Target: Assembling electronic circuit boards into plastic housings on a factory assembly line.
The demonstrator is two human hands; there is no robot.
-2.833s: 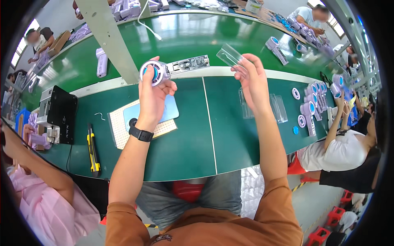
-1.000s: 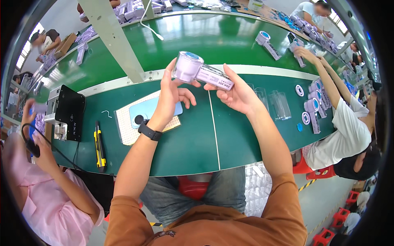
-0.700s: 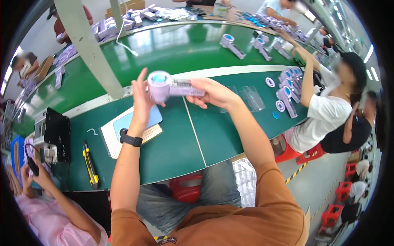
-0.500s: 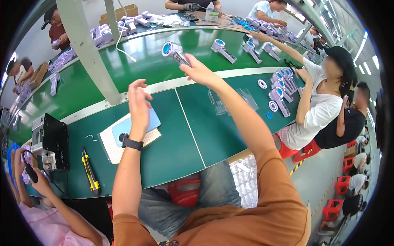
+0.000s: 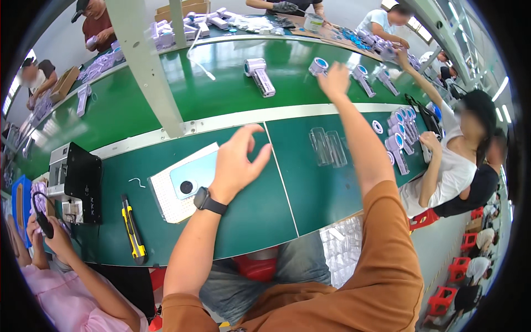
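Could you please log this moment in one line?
left hand: open, empty, near light-blue rectangular phone | right hand: at lilac round-headed plastic fan

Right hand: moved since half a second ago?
Yes, to the right: judged against the pale upright post, the right hand is farther right, now at a lilac fan.

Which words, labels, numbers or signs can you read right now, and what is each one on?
None can be read.
Small pale marks on the black box-shaped machine at left: too small.
Faint marks on the handle of the lilac plastic handheld fan lying mid-picture on the glossy green surface: too small and blurred.
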